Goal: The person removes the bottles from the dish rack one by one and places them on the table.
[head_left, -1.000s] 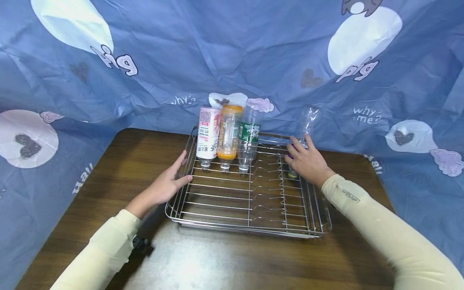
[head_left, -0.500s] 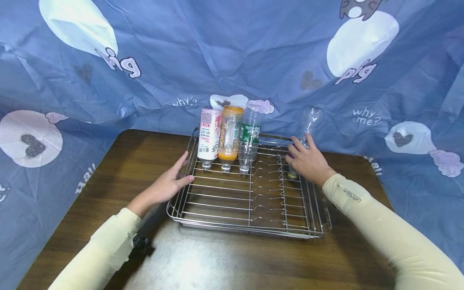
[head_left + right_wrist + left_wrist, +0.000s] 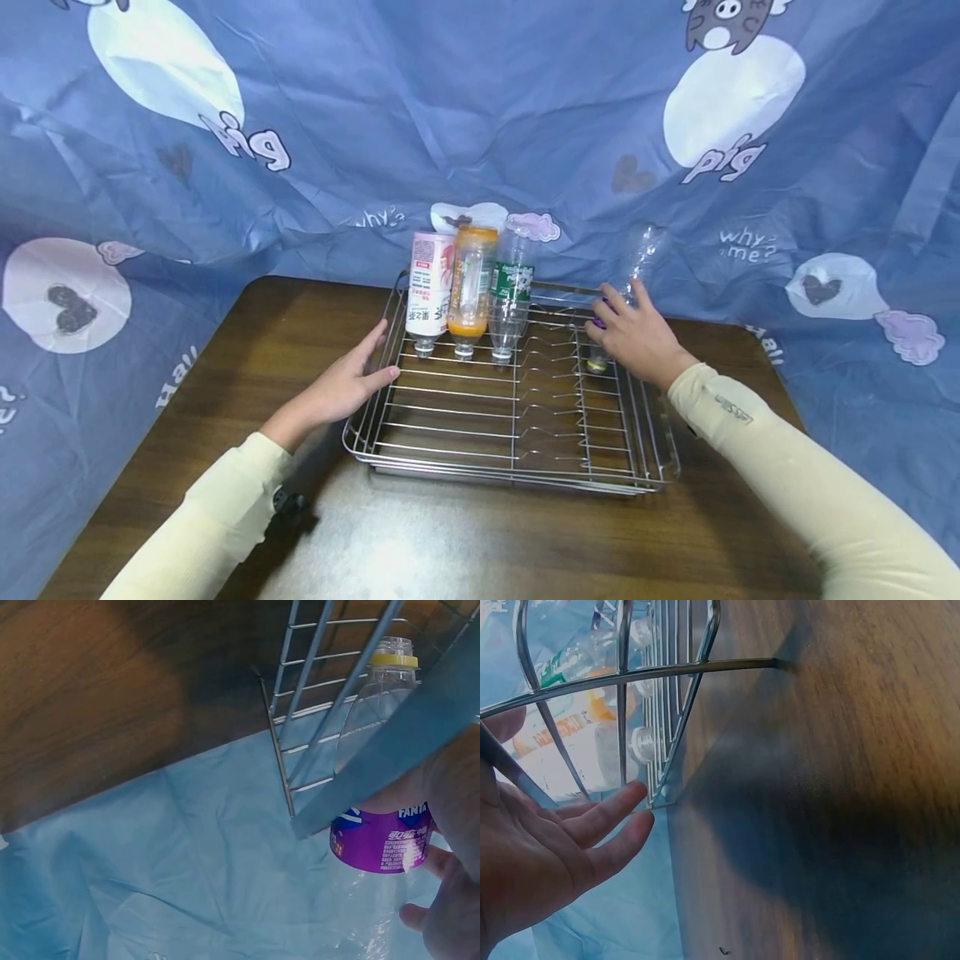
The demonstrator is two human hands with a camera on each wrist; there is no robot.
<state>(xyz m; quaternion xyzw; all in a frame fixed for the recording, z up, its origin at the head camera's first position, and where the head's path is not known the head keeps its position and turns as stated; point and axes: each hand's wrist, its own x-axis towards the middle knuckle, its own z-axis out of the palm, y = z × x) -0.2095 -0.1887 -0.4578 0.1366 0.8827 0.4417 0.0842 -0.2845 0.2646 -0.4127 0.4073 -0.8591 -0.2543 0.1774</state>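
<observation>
In the head view, my right hand (image 3: 637,340) grips a clear plastic bottle (image 3: 645,250) turned neck-down at the back right of a wire dish rack (image 3: 517,417). The right wrist view shows the bottle's purple Fanta label (image 3: 382,844) and a yellow ring (image 3: 394,660) round its uncapped neck. My left hand (image 3: 341,385) rests at the rack's left side, fingers extended, thumb over the rim. Three upended bottles stand at the back left: a white and pink bottle (image 3: 429,292), an orange-labelled bottle (image 3: 472,283) and a clear bottle with a green label (image 3: 512,287).
The rack stands on a brown wooden table (image 3: 480,542). A blue printed cloth (image 3: 480,125) hangs close behind the table's back edge. Low wire dividers (image 3: 542,408) run down the rack's right half.
The head view has shifted slightly, so the scene sits a little lower and further left. My right hand keeps its hold on the bottle; my left hand stays by the rack.
</observation>
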